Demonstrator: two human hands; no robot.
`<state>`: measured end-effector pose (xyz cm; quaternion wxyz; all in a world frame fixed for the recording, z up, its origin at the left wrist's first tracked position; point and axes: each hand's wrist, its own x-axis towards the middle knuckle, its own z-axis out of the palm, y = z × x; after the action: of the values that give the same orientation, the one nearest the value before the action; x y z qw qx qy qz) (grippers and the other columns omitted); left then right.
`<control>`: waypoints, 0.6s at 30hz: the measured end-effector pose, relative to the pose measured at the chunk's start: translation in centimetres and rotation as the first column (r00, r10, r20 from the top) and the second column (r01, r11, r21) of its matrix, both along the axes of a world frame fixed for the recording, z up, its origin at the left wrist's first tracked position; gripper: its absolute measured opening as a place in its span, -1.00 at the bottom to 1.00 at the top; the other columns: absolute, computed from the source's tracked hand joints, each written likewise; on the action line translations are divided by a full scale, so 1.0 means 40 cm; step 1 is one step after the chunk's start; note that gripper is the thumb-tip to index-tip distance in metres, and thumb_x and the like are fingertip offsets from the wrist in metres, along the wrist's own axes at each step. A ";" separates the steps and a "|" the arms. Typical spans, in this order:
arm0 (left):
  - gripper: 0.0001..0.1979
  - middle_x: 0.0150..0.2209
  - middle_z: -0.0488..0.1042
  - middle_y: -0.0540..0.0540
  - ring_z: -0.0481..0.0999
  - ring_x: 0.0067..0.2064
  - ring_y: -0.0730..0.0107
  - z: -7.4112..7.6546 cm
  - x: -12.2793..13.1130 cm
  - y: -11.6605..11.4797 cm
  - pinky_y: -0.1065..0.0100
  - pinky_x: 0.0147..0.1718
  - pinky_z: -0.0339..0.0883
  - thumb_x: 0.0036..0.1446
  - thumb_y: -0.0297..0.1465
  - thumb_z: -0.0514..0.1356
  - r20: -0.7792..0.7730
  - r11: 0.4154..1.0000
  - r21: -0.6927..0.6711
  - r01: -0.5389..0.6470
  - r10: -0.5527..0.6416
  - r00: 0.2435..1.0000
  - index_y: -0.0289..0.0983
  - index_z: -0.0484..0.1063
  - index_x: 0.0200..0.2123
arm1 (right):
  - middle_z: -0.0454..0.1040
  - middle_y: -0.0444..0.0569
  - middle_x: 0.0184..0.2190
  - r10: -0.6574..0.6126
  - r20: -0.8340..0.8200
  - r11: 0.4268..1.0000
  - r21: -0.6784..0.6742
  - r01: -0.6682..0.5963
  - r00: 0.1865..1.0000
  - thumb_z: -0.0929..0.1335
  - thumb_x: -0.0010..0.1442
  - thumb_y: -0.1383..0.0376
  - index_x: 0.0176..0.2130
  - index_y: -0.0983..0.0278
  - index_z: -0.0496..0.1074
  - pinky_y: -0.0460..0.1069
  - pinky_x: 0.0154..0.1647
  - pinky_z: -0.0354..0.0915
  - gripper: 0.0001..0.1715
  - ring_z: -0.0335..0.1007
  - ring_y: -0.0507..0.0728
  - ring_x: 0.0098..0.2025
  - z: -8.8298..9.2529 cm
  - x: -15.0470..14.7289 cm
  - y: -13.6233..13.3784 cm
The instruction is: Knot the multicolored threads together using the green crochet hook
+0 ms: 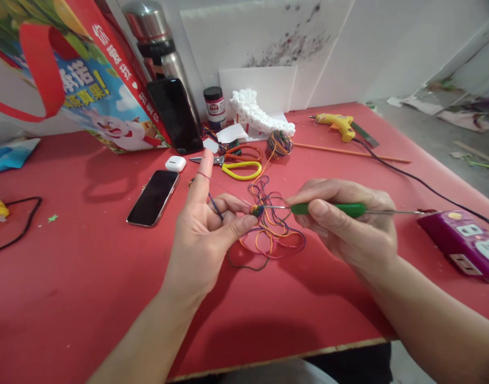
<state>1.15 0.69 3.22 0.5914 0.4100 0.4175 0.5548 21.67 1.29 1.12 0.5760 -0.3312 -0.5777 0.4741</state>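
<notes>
Between the thumb and fingers of my left hand [202,229] is pinched a small multicoloured crochet piece [256,209]. A strand of yarn loops round the raised left index finger and runs toward the piece. My right hand [358,226] is closed round the green handle of a crochet hook [350,210]. The hook's metal tip points left and meets the piece; whether it sits inside a stitch I cannot tell. Loose multicoloured yarn [282,244] lies tangled on the table beneath, leading back to a yarn ball [279,144].
On the red table [108,298] behind my hands are yellow-and-red-handled scissors [241,169], a phone [153,198] and a white earphone case [175,163]. A yellow glue gun [337,126] with a cord and a purple box [464,242] lie right. A gift bag [108,112] stands back left.
</notes>
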 end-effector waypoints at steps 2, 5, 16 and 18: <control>0.04 -0.40 0.55 0.06 0.51 -0.34 0.44 -0.001 0.000 0.000 0.50 -0.33 0.47 -0.01 -0.55 0.51 -0.010 1.000 0.008 0.009 -0.009 1.000 0.06 0.22 0.48 | 0.51 -0.04 -0.50 0.015 -0.003 1.000 0.013 -0.015 1.000 0.52 0.32 0.18 -0.19 0.20 0.74 0.00 -0.51 0.29 -0.83 0.35 0.07 -0.51 0.005 0.003 0.004; 0.00 -0.38 0.57 0.04 0.53 -0.33 0.45 -0.002 0.000 -0.001 0.51 -0.30 0.49 0.02 -0.54 0.50 -0.017 0.999 0.018 0.027 -0.026 0.999 0.05 0.24 0.47 | 0.46 -0.06 -0.54 0.044 -0.004 0.999 0.007 -0.044 0.999 0.53 0.30 0.19 -0.21 0.22 0.75 0.01 -0.51 0.26 -0.83 0.31 0.07 -0.52 0.011 0.010 0.009; 0.06 -0.37 0.57 0.05 0.52 -0.33 0.47 0.001 -0.001 -0.006 0.53 -0.32 0.47 0.09 -0.55 0.47 0.034 0.985 -0.027 0.169 -0.168 0.985 0.00 0.07 0.54 | 0.45 -0.05 -0.60 0.157 -0.180 0.950 -0.242 -0.198 0.971 0.61 0.15 0.15 -0.34 0.27 0.74 -0.06 -0.64 -0.03 -0.78 0.15 -0.03 -0.62 0.027 0.017 0.025; 0.05 -0.37 0.58 0.04 0.51 -0.33 0.49 -0.003 -0.001 -0.007 0.55 -0.32 0.45 0.12 -0.53 0.46 0.051 0.982 -0.033 0.187 -0.185 0.981 -0.01 0.04 0.55 | 0.45 -0.05 -0.61 0.192 -0.226 0.921 -0.294 -0.255 0.955 0.62 0.13 0.13 -0.36 0.28 0.73 -0.08 -0.65 -0.11 -0.75 0.14 -0.04 -0.63 0.025 0.012 0.028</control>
<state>1.13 0.39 3.10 0.6582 0.4223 0.3736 0.4989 22.15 2.42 2.12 0.5095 -0.3042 -0.4687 0.6543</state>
